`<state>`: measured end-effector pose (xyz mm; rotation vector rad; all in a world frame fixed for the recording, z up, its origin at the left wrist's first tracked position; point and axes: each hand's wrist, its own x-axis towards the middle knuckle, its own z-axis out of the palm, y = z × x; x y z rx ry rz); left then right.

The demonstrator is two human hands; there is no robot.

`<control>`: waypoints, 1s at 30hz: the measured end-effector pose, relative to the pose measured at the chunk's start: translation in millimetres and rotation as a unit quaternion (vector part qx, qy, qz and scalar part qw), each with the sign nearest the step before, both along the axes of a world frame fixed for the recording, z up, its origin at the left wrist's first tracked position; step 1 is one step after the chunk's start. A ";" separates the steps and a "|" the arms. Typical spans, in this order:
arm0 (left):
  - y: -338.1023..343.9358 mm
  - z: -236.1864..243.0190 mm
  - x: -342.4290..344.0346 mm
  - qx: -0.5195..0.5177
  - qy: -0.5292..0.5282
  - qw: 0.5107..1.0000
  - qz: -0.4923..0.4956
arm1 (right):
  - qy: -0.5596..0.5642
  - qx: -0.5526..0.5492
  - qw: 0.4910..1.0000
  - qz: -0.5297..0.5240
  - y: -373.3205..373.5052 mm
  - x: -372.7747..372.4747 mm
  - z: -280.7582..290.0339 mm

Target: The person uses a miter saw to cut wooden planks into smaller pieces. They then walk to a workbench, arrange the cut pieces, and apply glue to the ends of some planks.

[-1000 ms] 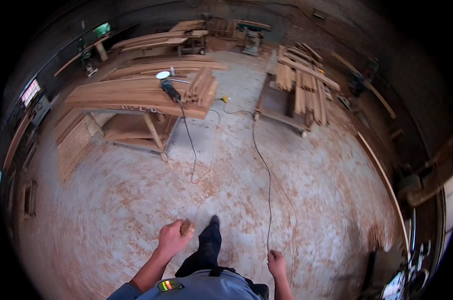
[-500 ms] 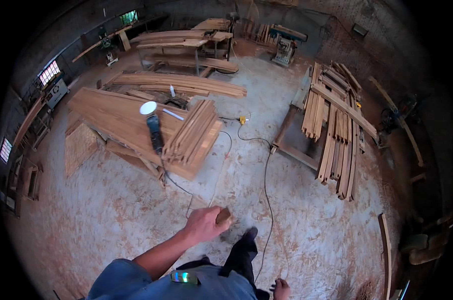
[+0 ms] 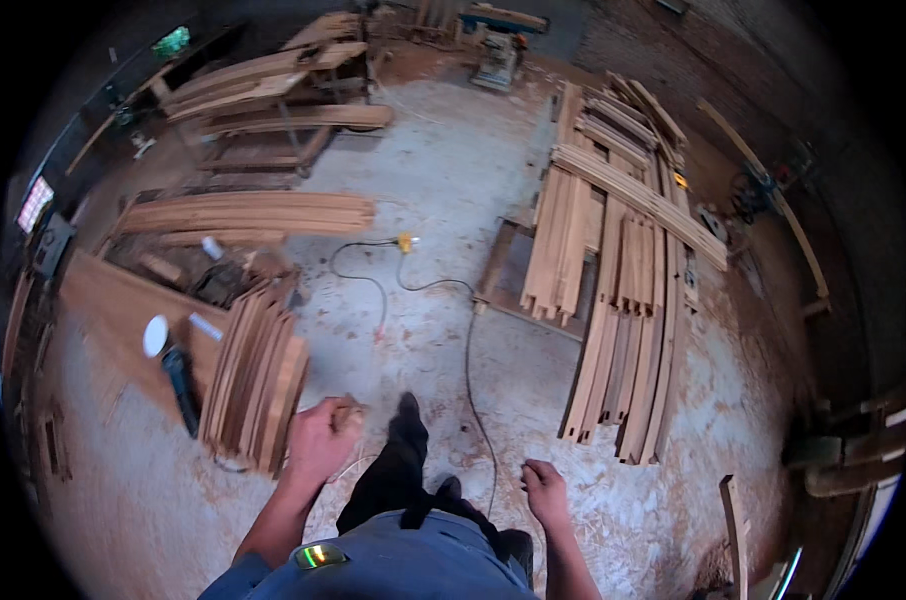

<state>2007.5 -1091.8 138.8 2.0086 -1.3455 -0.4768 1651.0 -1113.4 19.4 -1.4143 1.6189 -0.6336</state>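
Note:
My left hand (image 3: 318, 440) is closed round a short brown piece of wood (image 3: 349, 414), whose end sticks out past the fingers. It is nearest to a stack of wooden strips (image 3: 248, 375) on the workbench at the left. Beside that stack lies a power sander (image 3: 179, 390) with a round white pad (image 3: 155, 336). Lower right of centre, my right hand (image 3: 544, 492) hangs above the floor. Its fingers are curled in, and no object shows in them.
A large pile of long wooden strips (image 3: 613, 280) lies on a low frame ahead to the right. A dark cable (image 3: 469, 370) crosses the floor near my feet, joined to a yellow connector (image 3: 405, 242). More boards (image 3: 243, 214) lie far left, and a machine (image 3: 499, 60) stands at the back.
I have stepped forward and turned right, so the bench now sits farther left and the strip pile nearer. My right hand has come up into fuller view. The left still holds the wood.

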 end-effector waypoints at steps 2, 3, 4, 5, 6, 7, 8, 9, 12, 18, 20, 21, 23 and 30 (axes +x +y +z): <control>-35.2 -3.6 14.3 0.012 -0.007 1.000 0.017 | -0.035 0.005 0.999 0.023 -37.2 18.8 -15.9; -56.3 -3.7 19.5 0.001 0.013 1.000 0.015 | -0.019 -0.012 0.999 0.047 -57.5 26.8 -22.3; -77.1 -2.9 27.8 -0.011 0.032 0.999 0.017 | -0.003 -0.031 0.997 0.075 -78.8 38.4 -25.3; -97.3 -3.9 36.5 -0.023 0.052 0.998 0.020 | 0.007 -0.005 0.996 0.090 -98.4 52.1 -24.6; -115.8 -6.6 45.5 -0.015 0.073 0.997 0.031 | 0.023 0.022 0.995 0.091 -114.4 67.0 -24.3; -131.9 -10.2 56.3 -0.005 0.095 0.995 0.043 | 0.079 -0.018 0.986 0.144 -134.2 81.9 -26.2; -147.6 -15.1 68.1 0.004 0.116 0.992 0.058 | 0.134 -0.057 0.969 0.200 -156.2 96.6 -30.0; -159.7 -16.7 81.4 -0.001 0.123 0.989 0.079 | 0.124 -0.042 0.963 0.236 -176.1 117.8 -29.0; -200.8 1.9 101.2 0.005 0.149 0.984 0.095 | 0.132 -0.036 0.944 0.299 -239.7 161.6 -7.9; -251.9 -0.3 150.9 0.040 0.097 0.984 0.147 | 0.024 0.063 0.968 0.241 -350.1 228.7 -22.2; -263.9 -0.5 159.6 0.039 0.085 0.979 0.181 | 0.005 0.053 0.956 0.290 -377.1 238.0 -40.7; -269.4 -1.2 161.0 0.033 0.064 0.978 0.197 | -0.002 0.007 0.939 0.343 -391.9 231.7 -70.4; -298.4 4.4 168.1 0.054 0.060 0.975 0.208 | -0.006 0.030 0.933 0.358 -440.4 237.2 -88.6; -358.7 -1.5 177.9 0.089 0.031 0.955 0.280 | -0.065 0.168 0.901 0.395 -590.0 285.5 -108.7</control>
